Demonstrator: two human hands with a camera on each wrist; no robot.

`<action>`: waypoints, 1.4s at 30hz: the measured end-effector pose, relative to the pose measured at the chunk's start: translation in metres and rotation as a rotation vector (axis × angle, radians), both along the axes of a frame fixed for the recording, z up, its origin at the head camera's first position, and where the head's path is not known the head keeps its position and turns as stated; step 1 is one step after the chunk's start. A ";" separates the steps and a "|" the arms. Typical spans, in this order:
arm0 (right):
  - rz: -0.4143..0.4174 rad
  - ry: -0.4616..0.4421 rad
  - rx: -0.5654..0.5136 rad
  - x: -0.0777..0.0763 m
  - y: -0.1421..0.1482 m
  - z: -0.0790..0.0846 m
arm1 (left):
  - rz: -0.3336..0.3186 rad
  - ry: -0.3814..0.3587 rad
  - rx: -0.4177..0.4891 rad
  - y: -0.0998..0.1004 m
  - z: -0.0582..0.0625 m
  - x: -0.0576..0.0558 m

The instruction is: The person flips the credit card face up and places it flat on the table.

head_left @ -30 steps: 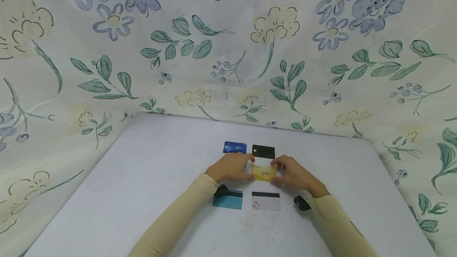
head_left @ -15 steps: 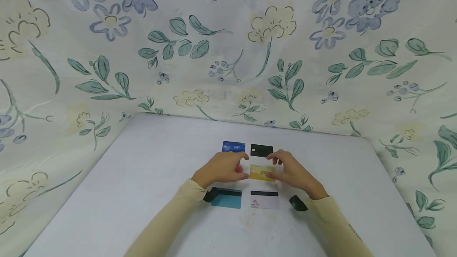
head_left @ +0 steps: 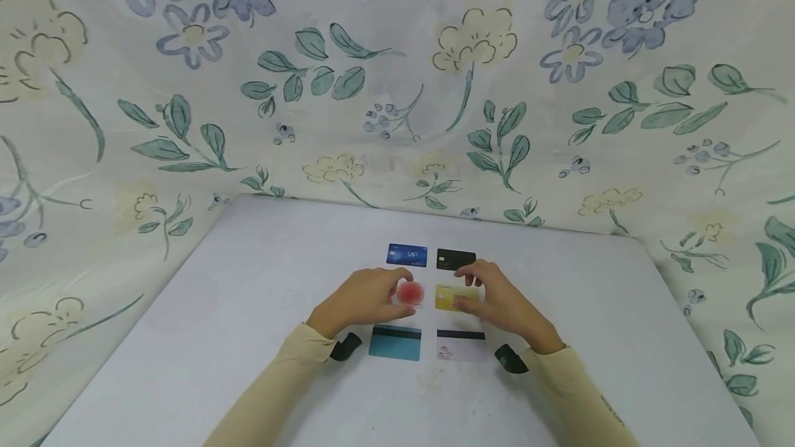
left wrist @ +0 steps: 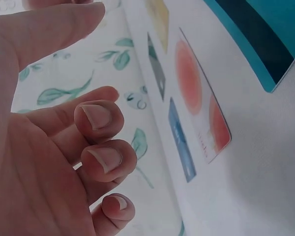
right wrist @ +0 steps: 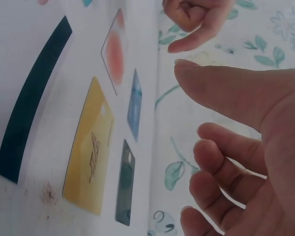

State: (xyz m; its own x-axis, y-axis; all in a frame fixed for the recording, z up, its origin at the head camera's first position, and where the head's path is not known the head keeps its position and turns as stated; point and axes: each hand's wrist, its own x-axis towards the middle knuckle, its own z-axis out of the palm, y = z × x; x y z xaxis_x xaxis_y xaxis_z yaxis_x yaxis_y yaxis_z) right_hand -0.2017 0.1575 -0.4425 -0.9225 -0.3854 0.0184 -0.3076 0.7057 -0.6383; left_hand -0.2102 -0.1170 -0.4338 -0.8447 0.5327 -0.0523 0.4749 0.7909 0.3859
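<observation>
Six-card layout aside, my left hand [head_left: 366,299] hovers at the left of a white card with a red circle [head_left: 410,293], fingers loosely bent, nothing held. My right hand [head_left: 503,299] hangs over the right part of a yellow card [head_left: 444,297], its thumb in front of it in the head view; the right wrist view shows that hand holding nothing. Behind them lie a blue card marked VIP [head_left: 406,255] and a black card [head_left: 452,258], partly hidden by right fingertips. Nearer lie a teal card [head_left: 395,345] and a pale card [head_left: 461,348], both with dark stripes.
The cards lie flat in two columns on a white table [head_left: 248,336]. A floral cloth [head_left: 397,109] hangs behind and beside it. Dark wrist devices [head_left: 511,359] sit by both cuffs. Faint brownish smudges [head_left: 433,381] mark the tabletop near the pale card.
My left hand has drawn away to the left, uncovering the red-circle card and the blue card. My right hand has shifted slightly left over the yellow card. The cards stay in place.
</observation>
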 end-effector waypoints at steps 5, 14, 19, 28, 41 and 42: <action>-0.016 0.000 -0.007 0.005 -0.005 0.002 | -0.003 0.009 -0.006 -0.004 0.002 0.002; -0.025 -0.044 -0.011 0.011 -0.018 0.000 | 0.027 -0.042 -0.002 -0.008 0.004 0.006; -0.007 -0.045 -0.018 0.013 -0.025 0.000 | 0.042 -0.074 -0.012 -0.014 0.004 0.011; 0.028 -0.030 0.002 0.017 -0.037 -0.003 | 0.030 -0.092 -0.026 -0.023 0.000 0.016; 0.120 0.002 0.078 0.025 -0.052 -0.013 | 0.012 -0.129 -0.101 -0.030 -0.007 0.017; 0.124 0.008 0.088 0.025 -0.052 -0.014 | 0.013 -0.132 -0.107 -0.031 -0.007 0.018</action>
State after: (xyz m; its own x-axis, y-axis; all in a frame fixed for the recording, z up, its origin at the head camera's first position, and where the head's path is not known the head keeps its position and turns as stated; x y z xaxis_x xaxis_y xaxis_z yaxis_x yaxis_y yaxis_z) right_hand -0.1764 0.1051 -0.4567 -0.8678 -0.4968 -0.0131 -0.4006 0.7149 -0.5731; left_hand -0.1925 -0.1475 -0.4407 -0.8336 0.5071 -0.2189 0.4150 0.8366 0.3577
